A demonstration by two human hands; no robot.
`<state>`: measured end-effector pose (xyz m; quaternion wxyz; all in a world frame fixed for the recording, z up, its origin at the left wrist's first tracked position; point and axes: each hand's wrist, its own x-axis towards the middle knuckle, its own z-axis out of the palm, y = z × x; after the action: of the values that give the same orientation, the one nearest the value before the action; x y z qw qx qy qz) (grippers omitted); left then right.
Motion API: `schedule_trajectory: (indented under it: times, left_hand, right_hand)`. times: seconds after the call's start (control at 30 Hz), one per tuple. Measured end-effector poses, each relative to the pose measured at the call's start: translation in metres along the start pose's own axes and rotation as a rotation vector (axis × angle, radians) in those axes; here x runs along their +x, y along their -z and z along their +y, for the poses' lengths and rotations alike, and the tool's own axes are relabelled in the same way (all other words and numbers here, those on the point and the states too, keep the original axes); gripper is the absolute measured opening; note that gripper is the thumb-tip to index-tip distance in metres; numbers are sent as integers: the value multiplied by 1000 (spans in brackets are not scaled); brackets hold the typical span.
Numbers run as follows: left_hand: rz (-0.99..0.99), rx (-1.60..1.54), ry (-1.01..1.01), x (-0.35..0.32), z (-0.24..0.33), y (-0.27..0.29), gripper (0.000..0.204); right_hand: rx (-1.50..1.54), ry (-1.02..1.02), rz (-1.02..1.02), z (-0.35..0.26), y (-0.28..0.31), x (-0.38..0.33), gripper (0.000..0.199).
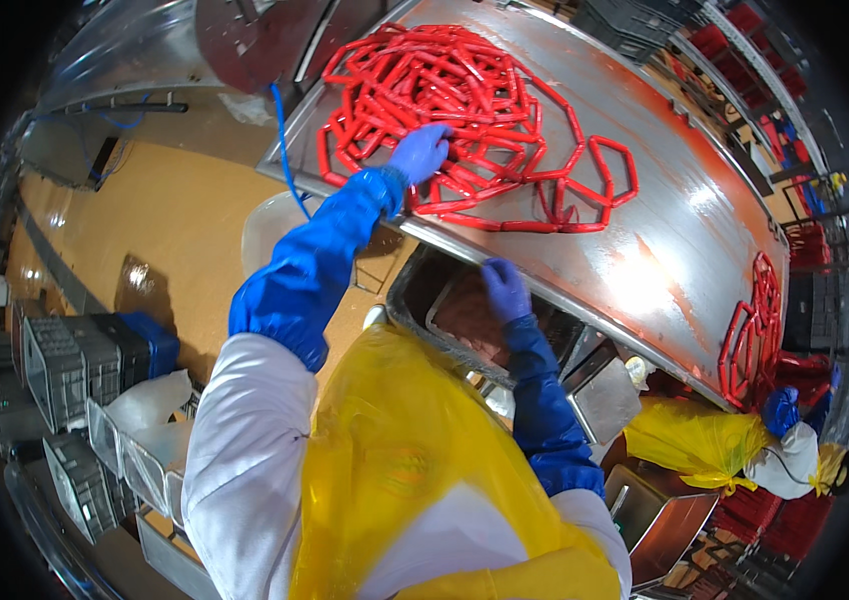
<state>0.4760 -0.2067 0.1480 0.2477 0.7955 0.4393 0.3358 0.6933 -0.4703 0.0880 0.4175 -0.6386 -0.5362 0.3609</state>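
Observation:
A large tangled heap of red sausage links (pixel 435 85) lies on a steel table (pixel 635 240). My left hand (pixel 420 153), in a purple glove and blue sleeve, is at the near side of the heap with its fingers curled onto the links. Loose loops of the chain trail to the right of it. My right hand (pixel 507 290), gloved the same way, hangs just off the table's near edge with its fingers loosely extended and nothing seen in them. Below that hand is a dark bin (pixel 410 290) with a pinkish mass inside.
A smaller bunch of red links (pixel 753 330) lies at the table's far right end, where another person in a yellow apron (pixel 695 440) stands. A blue hose (pixel 287 150) hangs at the table's left corner. Grey crates (pixel 70 370) are stacked at the left.

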Motion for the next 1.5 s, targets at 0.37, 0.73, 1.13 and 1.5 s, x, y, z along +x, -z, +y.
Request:
schedule_trajectory:
  times: [0.37, 0.73, 1.13, 1.5]
  left_hand:
    - [-72, 125, 70, 84, 17, -56, 49]
    - [24, -1676, 918, -23, 94, -103, 31]
    - [-288, -784, 582, -122, 129, -134, 30]
    - [-540, 142, 148, -149, 124, -106, 46]
  right_hand:
    - [224, 29, -63, -78, -4, 58, 53]
    - [554, -277, -29, -35, -13, 62, 28]
    - [-999, 140, -548, -26, 93, 42, 24]
    - [-861, -313, -276, 76, 190, 106, 66]
